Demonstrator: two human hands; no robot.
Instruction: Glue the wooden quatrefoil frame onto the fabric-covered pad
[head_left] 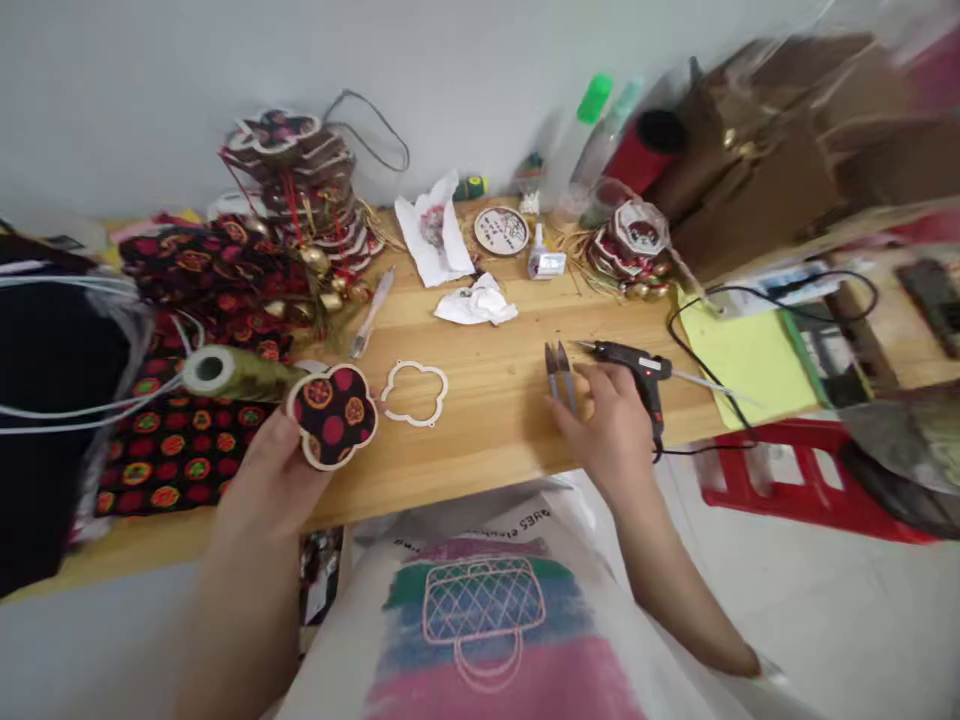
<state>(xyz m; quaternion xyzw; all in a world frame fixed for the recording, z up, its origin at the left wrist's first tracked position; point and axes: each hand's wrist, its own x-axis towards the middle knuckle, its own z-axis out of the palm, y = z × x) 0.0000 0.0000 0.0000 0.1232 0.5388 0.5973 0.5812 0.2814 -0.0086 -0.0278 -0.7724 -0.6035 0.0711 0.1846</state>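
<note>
Wooden worktop (495, 400) against a pale wall. Your left hand (281, 470) grips a flower-shaped fabric-covered piece (332, 415) at the worktop's near edge; just beside it lies an empty flower-shaped frame (415, 393). Your right hand (611, 425) rests loosely open on the worktop, fingers touching the small snips (560, 372), with the black glue gun (634, 368) right behind it, its cord (694, 350) looping past a yellow sheet (742, 365). To the left: patterned fabric (187, 440), gold ribbon spool (225, 372). Farther back: stacked finished ornaments (300, 190), crumpled tissue (475, 301), bottles (581, 140)
</note>
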